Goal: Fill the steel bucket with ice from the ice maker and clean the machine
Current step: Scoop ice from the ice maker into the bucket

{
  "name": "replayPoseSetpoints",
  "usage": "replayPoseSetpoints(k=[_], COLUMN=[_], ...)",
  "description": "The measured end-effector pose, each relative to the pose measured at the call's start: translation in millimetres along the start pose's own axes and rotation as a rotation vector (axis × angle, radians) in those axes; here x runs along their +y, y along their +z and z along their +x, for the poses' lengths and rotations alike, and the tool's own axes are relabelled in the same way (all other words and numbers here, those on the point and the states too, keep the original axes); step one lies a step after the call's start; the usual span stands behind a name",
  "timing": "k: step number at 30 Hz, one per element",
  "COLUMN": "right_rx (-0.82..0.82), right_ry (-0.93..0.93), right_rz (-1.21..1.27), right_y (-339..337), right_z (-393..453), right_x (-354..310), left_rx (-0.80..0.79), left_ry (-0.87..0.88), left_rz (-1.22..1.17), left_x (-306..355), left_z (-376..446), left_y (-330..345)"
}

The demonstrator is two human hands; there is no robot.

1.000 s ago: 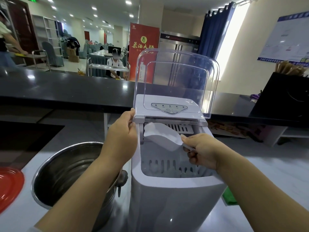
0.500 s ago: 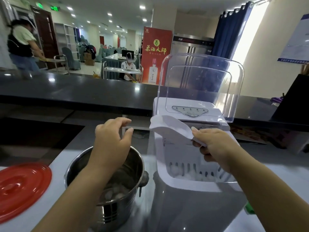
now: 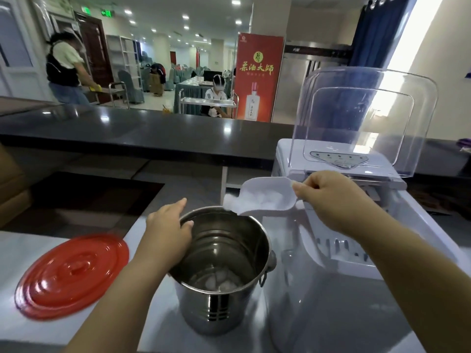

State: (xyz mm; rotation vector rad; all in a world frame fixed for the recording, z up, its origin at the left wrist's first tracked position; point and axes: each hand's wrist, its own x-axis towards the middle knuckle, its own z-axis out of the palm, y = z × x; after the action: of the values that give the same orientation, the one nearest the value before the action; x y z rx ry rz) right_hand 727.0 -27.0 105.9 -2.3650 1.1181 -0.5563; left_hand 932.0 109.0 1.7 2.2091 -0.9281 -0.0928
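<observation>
Two hands work over our pale counter (image 3: 163, 324). Our left hand (image 3: 167, 231) holds the near-left rim of the steel bucket (image 3: 224, 276), thumb inside the rim and fingers curled over its outside. Our right hand (image 3: 331, 200) grips the handle of a white scoop (image 3: 265, 196) loaded with ice (image 3: 260, 200), the scoop's mouth tilted down over the bucket's far rim, some ice at its lip. A few ice cubes (image 3: 219, 280) already lie at the bottom of the bucket.

Just to the right of the bucket stands the white ice maker (image 3: 356, 289), its clear lid (image 3: 364, 118) raised upright behind the control panel (image 3: 339, 159). We can see the slotted basket (image 3: 341, 248) inside its open top.

On the counter to our left, well apart from the bucket, lies a round red lid (image 3: 72, 275), flat, top side up. Beyond the work surface runs a long dark bar top (image 3: 142, 128), glossy and catching the ceiling lights.

Past the bar we look into a large hall with recessed lights and covered chairs and tables. A red banner (image 3: 257, 77) with gold characters and a picture of a bottle stands near a steel refrigerator (image 3: 305, 82), and a dark blue curtain (image 3: 367, 31) hangs beside a bright window at the right. One person (image 3: 66, 70) stands at the left near a dark door, another sits at a steel cart (image 3: 207, 101), and a third bends over farther back.
</observation>
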Motion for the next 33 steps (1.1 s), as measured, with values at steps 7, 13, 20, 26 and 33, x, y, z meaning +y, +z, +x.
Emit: replayPoseSetpoints(k=[7, 13, 20, 26, 33], right_rx=[0.057, 0.093, 0.154, 0.253, 0.302], right_ry=[-0.049, -0.082, -0.076, 0.008, 0.054], right_rz=[-0.203, -0.229, -0.139, 0.072, 0.205], right_y=[15.4, 27.5, 34.4, 34.2, 15.2], right_z=[-6.8, -9.1, -7.3, -9.6, -14.8], right_x=[-20.0, -24.9, -19.0, -5.9, 13.2], left_rx=[-0.094, -0.056, 0.006, 0.159, 0.16], left_ry=[-0.064, 0.002, 0.042, 0.202, 0.293], left_rz=[-0.073, -0.111, -0.114, -0.097, -0.257], left_x=[-20.4, -19.8, -21.8, -15.0, 17.6], left_z=[2.1, 0.3, 0.3, -1.8, -9.5], left_y=[5.2, 3.6, 6.5, 2.1, -6.7])
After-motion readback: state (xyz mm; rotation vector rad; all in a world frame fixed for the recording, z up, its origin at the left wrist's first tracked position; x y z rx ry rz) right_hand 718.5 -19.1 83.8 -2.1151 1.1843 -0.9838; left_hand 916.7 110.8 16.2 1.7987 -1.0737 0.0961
